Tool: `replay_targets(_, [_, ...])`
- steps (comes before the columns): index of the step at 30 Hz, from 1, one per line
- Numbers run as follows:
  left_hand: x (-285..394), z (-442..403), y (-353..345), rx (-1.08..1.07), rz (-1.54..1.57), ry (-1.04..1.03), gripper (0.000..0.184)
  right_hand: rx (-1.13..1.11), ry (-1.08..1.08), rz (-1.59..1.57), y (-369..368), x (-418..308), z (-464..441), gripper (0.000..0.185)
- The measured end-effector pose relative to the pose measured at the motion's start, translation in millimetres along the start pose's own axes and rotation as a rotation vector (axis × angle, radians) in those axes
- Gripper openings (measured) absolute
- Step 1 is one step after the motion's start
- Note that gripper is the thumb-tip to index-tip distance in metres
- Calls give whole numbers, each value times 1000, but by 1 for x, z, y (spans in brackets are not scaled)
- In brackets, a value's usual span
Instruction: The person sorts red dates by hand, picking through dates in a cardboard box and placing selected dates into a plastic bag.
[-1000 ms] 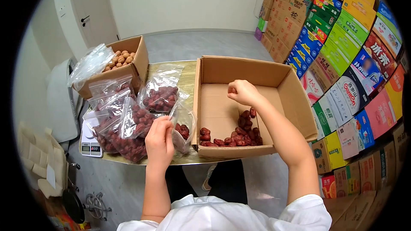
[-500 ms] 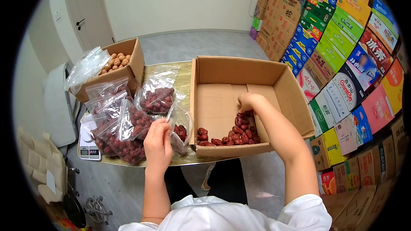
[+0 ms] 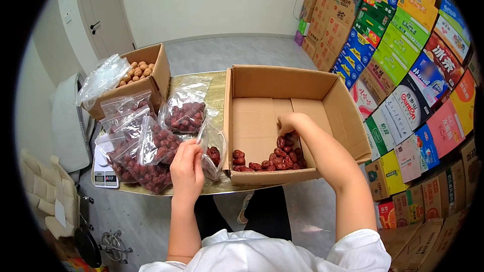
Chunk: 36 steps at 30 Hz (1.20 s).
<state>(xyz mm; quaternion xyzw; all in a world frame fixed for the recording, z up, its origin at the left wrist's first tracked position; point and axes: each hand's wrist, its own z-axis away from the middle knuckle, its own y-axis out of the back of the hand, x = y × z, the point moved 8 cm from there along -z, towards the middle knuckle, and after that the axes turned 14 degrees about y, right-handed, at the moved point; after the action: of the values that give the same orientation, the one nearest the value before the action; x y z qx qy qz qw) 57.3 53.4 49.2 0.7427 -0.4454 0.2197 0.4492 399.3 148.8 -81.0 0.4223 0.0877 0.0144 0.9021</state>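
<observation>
My left hand (image 3: 187, 167) pinches the edge of a clear zip bag (image 3: 212, 171), which stands open with some red dates (image 3: 214, 156) at its bottom. Inside a large cardboard box (image 3: 348, 106), my right hand (image 3: 291, 122) reaches down with its fingers curled closed on dates at the top of a small pile. That pile of wrinkled red dates (image 3: 282, 160) lies along the near wall of the box. My right fingertips are partly hidden behind the hand. Left of my left hand, several filled bags of dates (image 3: 151, 174) lie heaped, with another filled bag (image 3: 185, 116) behind them.
A smaller cardboard box (image 3: 160, 70) holds walnuts (image 3: 136, 73) and clear plastic bags (image 3: 103, 78). A white kitchen scale (image 3: 106, 179) sits at the table's left edge, partly under bags. Stacked cartons (image 3: 398, 90) line the right side; a cream chair (image 3: 48, 191) stands left.
My right hand has shifted slightly left inside the box, at the top of the date pile. My left hand stays on the bag's edge almost unmoved.
</observation>
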Motion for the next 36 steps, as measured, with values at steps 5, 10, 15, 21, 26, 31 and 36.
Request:
replay_targets(5, [1, 0, 0, 7, -11, -4, 10, 54, 29, 34, -4, 6, -13, 56])
replay_targets(10, [4, -1, -1, 2, -9, -2, 10, 98, 27, 68, -2, 7, -18, 56])
replay_targets(15, [4, -1, -2, 2, -14, -8, 10, 100, 2, 50, 1, 4, -14, 52])
replay_targets(21, [3, -1, -2, 4, -9, -9, 11, 161, 25, -3, 14, 6, -10, 41])
replay_targets(26, [4, -1, 2, 28, -13, -30, 10, 531, 51, 24, 50, -11, 10, 45])
replay_targets(31, [4, -3, 3, 41, -10, -8, 10, 1086, 531, -353, 111, -78, 76, 32])
replay_targets(36, [2, -5, 1, 34, 2, -15, 10, 1185, 1053, -478, 122, -149, 130, 32])
